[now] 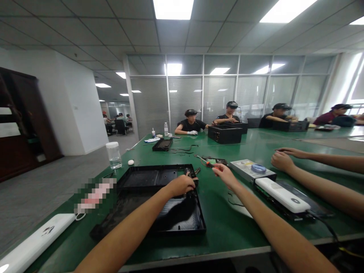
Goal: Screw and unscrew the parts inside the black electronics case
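My left hand [181, 185] is curled shut on the right rim of a black computer case [142, 178] that lies open on the green table [224, 223]. What its fingers grip inside the case is hidden. My right hand [225, 174] is closed on a small screwdriver with an orange and green handle [211, 163], held just right of the case. A green circuit board [216, 160] lies right behind it.
A silver optical drive [251, 169] and a white power bank [283, 194] lie to the right, with another person's two hands [281, 157] beside them. A clear jar [113, 154] stands at the left. Other people sit with black cases [224, 133] at the far side.
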`<control>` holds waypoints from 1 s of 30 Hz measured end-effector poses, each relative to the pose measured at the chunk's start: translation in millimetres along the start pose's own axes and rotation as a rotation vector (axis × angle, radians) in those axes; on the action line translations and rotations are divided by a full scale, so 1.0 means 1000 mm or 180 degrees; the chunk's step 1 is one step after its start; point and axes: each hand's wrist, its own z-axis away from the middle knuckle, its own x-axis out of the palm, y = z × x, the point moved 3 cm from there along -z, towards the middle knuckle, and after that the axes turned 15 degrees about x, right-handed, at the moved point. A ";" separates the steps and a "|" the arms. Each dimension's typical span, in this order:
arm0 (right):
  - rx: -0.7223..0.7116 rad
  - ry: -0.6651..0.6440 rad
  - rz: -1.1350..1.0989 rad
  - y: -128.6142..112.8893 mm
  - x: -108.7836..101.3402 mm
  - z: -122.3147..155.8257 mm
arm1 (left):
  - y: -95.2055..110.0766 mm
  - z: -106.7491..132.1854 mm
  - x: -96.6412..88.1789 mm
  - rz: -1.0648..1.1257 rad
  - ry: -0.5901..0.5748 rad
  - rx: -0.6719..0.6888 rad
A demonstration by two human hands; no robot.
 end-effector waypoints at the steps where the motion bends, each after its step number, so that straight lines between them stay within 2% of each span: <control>1: 0.0106 -0.0131 -0.0189 -0.002 0.001 0.002 | 0.000 0.002 0.004 0.0053 0.0021 0.0019; 3: 0.0217 -0.0157 -0.0516 -0.006 0.001 0.006 | 0.000 0.004 0.011 0.0144 0.0048 0.0047; 8: 0.0238 0.0341 -0.1049 -0.016 -0.005 0.012 | 0.001 0.005 0.018 0.0282 0.0067 0.0033; 11: 0.0300 0.0330 -0.1242 -0.015 -0.006 0.013 | -0.001 0.004 0.020 0.0258 0.0053 -0.0047; 18: 0.0399 0.0257 -0.1053 -0.013 0.000 0.013 | 0.003 0.004 0.018 0.0246 -0.0182 -0.0098; 22: 0.0316 0.0067 -0.0909 -0.017 0.004 0.016 | 0.007 0.006 0.013 0.0180 -0.0212 -0.0130; 27: 0.0275 0.0027 -0.0777 -0.020 0.006 0.019 | 0.009 0.004 0.014 -0.0033 -0.0056 -0.0415; 30: 0.0301 0.0041 -0.0701 -0.019 0.006 0.020 | 0.010 0.002 0.015 -0.0204 -0.0139 -0.0594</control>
